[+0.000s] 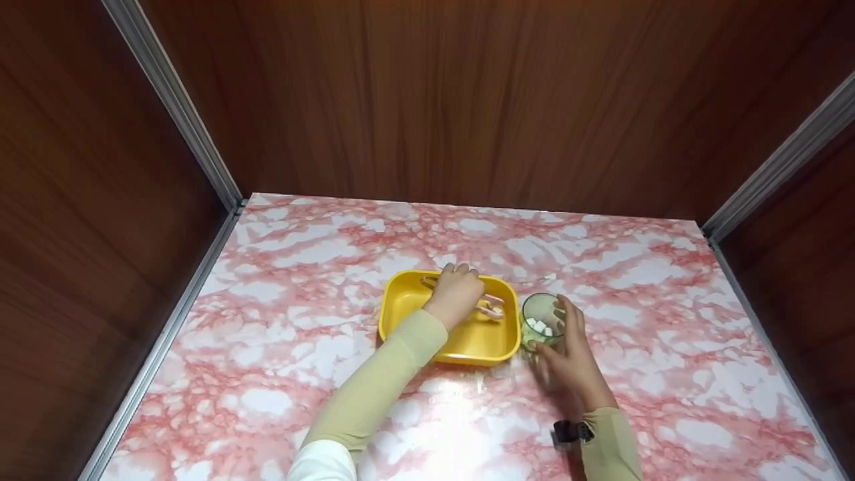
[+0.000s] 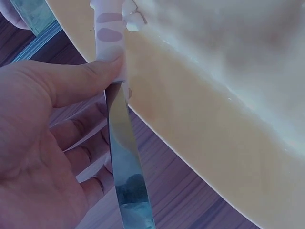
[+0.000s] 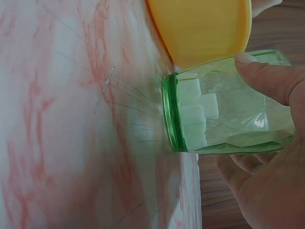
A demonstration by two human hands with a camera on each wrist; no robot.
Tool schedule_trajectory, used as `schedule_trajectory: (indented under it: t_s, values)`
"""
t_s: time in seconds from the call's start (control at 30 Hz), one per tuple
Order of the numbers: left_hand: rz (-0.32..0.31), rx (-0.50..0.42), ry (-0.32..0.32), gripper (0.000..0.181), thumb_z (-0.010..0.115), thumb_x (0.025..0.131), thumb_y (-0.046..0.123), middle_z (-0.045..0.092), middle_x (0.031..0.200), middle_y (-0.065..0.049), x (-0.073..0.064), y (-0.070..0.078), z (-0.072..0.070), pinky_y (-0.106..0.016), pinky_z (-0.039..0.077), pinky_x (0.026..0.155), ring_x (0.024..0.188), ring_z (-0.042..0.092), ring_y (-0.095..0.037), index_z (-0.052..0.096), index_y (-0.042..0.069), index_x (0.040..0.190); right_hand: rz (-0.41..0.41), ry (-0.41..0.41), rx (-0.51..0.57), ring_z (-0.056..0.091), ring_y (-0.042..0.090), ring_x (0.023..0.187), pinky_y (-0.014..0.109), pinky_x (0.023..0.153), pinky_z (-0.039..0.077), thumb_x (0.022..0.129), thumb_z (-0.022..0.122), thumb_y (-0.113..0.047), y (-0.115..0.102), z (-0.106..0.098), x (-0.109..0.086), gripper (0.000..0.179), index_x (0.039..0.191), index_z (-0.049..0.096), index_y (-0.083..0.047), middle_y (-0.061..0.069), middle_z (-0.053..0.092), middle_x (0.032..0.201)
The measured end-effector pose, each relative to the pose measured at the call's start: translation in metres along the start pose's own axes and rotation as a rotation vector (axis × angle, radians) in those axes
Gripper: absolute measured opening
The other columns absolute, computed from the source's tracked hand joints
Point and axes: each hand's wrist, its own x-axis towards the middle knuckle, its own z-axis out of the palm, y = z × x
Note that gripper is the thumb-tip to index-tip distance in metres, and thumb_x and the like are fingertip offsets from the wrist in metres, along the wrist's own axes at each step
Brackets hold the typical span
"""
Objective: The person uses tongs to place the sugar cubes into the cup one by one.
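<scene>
In the head view my left hand [image 1: 457, 292] is over a yellow rectangular tub [image 1: 401, 314]. It pinches a pair of tongs [image 2: 127, 157], a shiny metal strip with pale pink ends, between thumb and fingers. Beside the tong tips, inside the tub, is a small white piece [image 2: 136, 22]; whether the tips grip it I cannot tell. My right hand [image 1: 571, 347] holds a clear green glass [image 3: 228, 129] around its side, thumb on one side and fingers on the other. Several white cubes [image 3: 193, 117] lie at the bottom of the glass, which stands upright right beside the tub.
The tabletop [image 1: 280, 321] has a red and white marbled pattern. Dark wood panels [image 1: 427, 100] rise at the back and both sides, with metal rails [image 1: 180, 100] at the corners. A black band [image 1: 570, 431] is on the right wrist.
</scene>
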Motion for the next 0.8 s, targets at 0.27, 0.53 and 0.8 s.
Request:
schedule_trajectory:
  t_s: [0.27, 0.53, 0.8]
  values:
    - [0.0, -0.012, -0.005, 0.014, 0.065, 0.087, 0.018, 0.066, 0.104, 0.003, 0.0001, 0.0011, -0.0008, -0.038, 0.04, 0.09, 0.1, 0.054, -0.018, 0.075, 0.025, 0.094, -0.009, 0.0, 0.0, 0.027, 0.045, 0.134, 0.058, 0.106, 0.023, 0.082, 0.074, -0.01, 0.0014, 0.0001, 0.0007, 0.095, 0.152, 0.014, -0.033, 0.011, 0.023, 0.148]
    - [0.01, -0.005, -0.01, 0.015, 0.067, 0.086, 0.018, 0.067, 0.102, 0.004, -0.0002, 0.0028, -0.0014, -0.038, 0.039, 0.091, 0.099, 0.055, -0.017, 0.075, 0.027, 0.094, -0.025, 0.008, -0.012, 0.028, 0.045, 0.133, 0.057, 0.107, 0.024, 0.082, 0.073, -0.005, 0.0033, 0.0, 0.0022, 0.094, 0.152, 0.015, -0.029, 0.012, 0.024, 0.147]
    - [0.014, 0.034, -0.03, 0.015, 0.067, 0.086, 0.018, 0.066, 0.102, 0.003, -0.0004, 0.0038, -0.0009, -0.039, 0.039, 0.092, 0.098, 0.054, -0.018, 0.075, 0.026, 0.096, -0.024, 0.002, 0.024, 0.026, 0.048, 0.133, 0.058, 0.106, 0.024, 0.083, 0.069, 0.002, -0.0034, 0.0006, 0.0005, 0.092, 0.152, 0.015, -0.024, 0.017, 0.021, 0.147]
